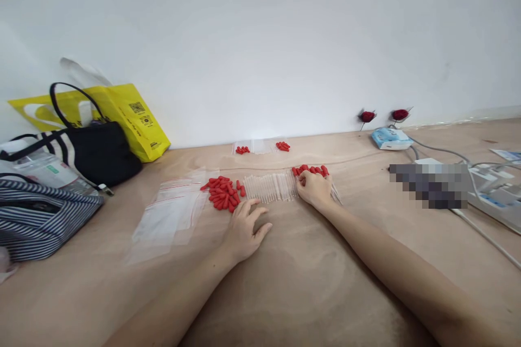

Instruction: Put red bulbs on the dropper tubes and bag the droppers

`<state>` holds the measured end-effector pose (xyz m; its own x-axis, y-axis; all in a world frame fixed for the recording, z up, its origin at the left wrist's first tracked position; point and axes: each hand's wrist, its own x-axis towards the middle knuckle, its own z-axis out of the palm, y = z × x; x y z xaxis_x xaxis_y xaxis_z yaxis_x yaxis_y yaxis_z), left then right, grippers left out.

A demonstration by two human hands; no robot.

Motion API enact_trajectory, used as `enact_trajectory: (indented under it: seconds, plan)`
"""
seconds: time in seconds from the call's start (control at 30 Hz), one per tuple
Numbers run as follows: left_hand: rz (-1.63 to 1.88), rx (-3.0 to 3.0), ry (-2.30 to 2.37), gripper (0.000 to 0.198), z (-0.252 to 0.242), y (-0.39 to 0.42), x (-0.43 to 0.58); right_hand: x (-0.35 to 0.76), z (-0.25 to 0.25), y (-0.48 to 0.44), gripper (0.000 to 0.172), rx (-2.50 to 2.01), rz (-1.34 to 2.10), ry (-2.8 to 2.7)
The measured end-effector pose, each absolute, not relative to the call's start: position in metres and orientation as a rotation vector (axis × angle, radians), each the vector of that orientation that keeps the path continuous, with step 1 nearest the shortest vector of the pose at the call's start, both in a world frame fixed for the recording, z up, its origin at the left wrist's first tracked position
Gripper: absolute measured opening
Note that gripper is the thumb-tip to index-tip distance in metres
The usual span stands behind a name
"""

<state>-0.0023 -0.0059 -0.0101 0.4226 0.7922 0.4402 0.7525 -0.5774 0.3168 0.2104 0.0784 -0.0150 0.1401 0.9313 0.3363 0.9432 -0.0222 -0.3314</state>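
On the desk (pixel 285 282) the hands are apart: the left hand (pixel 245 230) loosely spread, the right hand (pixel 315 188) curled inward, its grip hidden from me. A sideways brush from either could, I'd think, scatter loose things. Left of the left hand lie flat clear bags (pixel 160 222), no contents visible. Beyond and between, thin sticks (pixel 271 188) line up; red pieces (pixel 222 195) heap just past the left fingertips.

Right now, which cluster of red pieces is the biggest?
The loose heap just beyond your left hand, beside the clear bags; the cluster at your right hand and two small ones near the wall show fewer pieces.
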Motion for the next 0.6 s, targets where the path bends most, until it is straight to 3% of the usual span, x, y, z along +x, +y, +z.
enact_trajectory:
  seconds: [0.43,0.6]
  plan:
    - [0.859,2.596,1.529,0.011,-0.005,-0.010,0.002,0.203,0.010,0.069,0.026,-2.068,0.038,-1.973]
    - [0.923,2.637,1.761,0.032,0.002,-0.001,-0.008,0.203,0.010,0.071,0.024,-2.085,0.133,-1.986]
